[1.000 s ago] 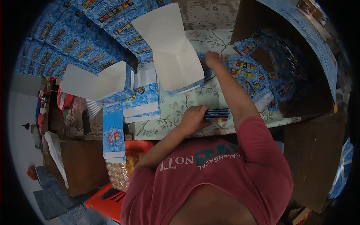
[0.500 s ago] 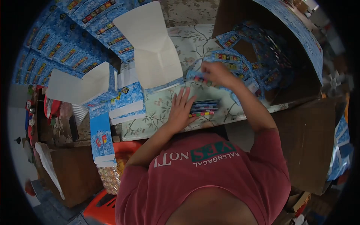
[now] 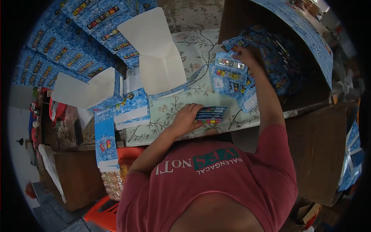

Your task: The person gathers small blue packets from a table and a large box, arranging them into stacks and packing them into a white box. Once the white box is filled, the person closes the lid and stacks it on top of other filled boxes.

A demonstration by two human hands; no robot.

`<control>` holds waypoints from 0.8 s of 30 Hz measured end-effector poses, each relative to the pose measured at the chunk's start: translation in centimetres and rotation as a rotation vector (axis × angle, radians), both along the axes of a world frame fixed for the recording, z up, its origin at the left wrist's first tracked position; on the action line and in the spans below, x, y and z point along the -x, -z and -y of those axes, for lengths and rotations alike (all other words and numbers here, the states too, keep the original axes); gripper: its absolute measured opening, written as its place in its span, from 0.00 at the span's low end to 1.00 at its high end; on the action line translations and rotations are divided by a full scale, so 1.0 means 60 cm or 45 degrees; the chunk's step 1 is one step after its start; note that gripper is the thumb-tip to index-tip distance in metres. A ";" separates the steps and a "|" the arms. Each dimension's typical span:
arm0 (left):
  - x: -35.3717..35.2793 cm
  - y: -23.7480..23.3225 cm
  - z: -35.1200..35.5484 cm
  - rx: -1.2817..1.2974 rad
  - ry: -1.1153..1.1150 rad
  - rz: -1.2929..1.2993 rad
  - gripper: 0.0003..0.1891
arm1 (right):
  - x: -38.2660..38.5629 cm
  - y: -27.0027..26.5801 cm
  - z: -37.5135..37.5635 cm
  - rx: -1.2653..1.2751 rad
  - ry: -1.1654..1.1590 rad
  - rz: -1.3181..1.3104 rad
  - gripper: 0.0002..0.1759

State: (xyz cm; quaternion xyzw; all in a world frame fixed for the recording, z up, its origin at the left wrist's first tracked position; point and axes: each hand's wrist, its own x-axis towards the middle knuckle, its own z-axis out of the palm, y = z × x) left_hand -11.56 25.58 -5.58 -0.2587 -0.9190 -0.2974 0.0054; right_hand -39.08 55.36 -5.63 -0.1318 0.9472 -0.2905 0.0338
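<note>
My left hand (image 3: 187, 119) is closed round one end of a stack of flat blue packets (image 3: 211, 115), which rests on the tablecloth near the front edge. Its fingers curl over the stack's left side. Farther back and to the right, my right hand (image 3: 244, 57) pinches a blue packet (image 3: 229, 62) at the edge of a loose pile; the fingertips are partly hidden. More packets (image 3: 284, 58) spill from a big cardboard box (image 3: 309, 91) lying on its side. Left of the pile stands a white-lined carton (image 3: 161, 71) with its lid raised.
A second open carton (image 3: 102, 87) and a flat blue box (image 3: 106, 143) lie at the left. Stacked blue cartons (image 3: 65, 50) rise behind them. The floral tablecloth (image 3: 201, 46) covers the table; an orange chair (image 3: 102, 214) is below. Another cardboard box (image 3: 317, 154) stands at the right.
My right hand has moved back and right, from near the carton to the packet pile. The left hand's spread fingers have closed round the stack.
</note>
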 end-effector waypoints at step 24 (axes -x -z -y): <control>-0.040 0.013 0.006 0.054 -0.148 -0.291 0.44 | -0.316 -0.014 0.146 0.377 -0.580 -0.195 0.11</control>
